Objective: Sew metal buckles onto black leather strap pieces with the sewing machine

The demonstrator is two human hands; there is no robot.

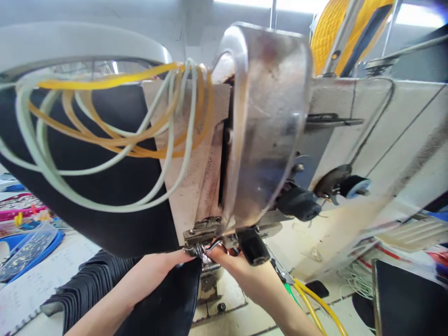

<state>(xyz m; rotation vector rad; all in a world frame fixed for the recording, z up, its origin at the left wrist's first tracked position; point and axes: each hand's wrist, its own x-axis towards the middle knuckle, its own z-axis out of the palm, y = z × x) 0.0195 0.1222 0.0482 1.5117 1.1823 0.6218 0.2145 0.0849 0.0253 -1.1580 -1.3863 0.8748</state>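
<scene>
Both hands meet under the head of a worn sewing machine (273,116). My left hand (168,261) reaches in from the lower left, its fingertips at the metal presser area (203,233) and on the upper edge of a black sheet (164,298). From the right comes my right hand (231,261), fingers drawn together close to the same spot, beside a black knob (252,245). What its fingertips hold is too small to make out. A larger black panel (119,186) hangs behind my left hand.
Loops of white and yellow cord (140,205) hang at the machine's left. A stack of black pieces (94,280) lies at the lower left, near a blue tray (52,242). Green-handled scissors (287,280), yellow tubing (315,308) and a dark board (409,298) are at the right.
</scene>
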